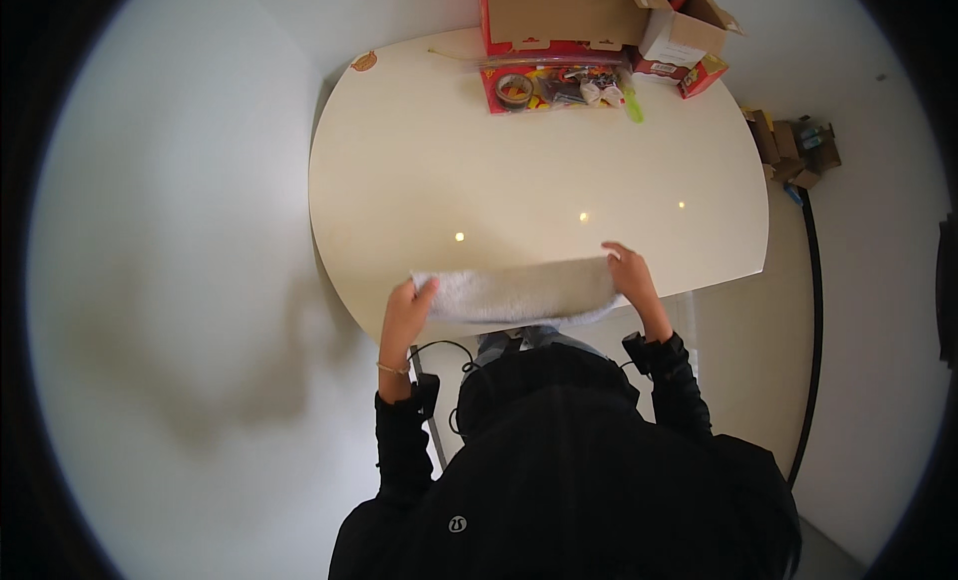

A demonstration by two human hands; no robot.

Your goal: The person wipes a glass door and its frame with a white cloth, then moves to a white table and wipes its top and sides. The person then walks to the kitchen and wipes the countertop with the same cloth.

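Note:
Between my hands a light grey cloth [524, 291], fuzzy like a towel, is stretched along the near edge of the white table [524, 168]. My left hand [408, 311] pinches its left end, thumb on top. At its right end is my right hand [632, 275], gripping the corner with the index finger extended. Part of the cloth's lower edge hangs near the table's rim, above my lap. Whether the cloth touches the tabletop cannot be told.
Cardboard boxes [569, 15] stand at the table's far side. Before them lie a roll of tape [514, 91], bagged small items [572, 86] and a green-handled tool [634, 105]. More cartons [786, 150] are beyond the right edge. A wall rises at the left. A black cable [441, 343] hangs near my left wrist.

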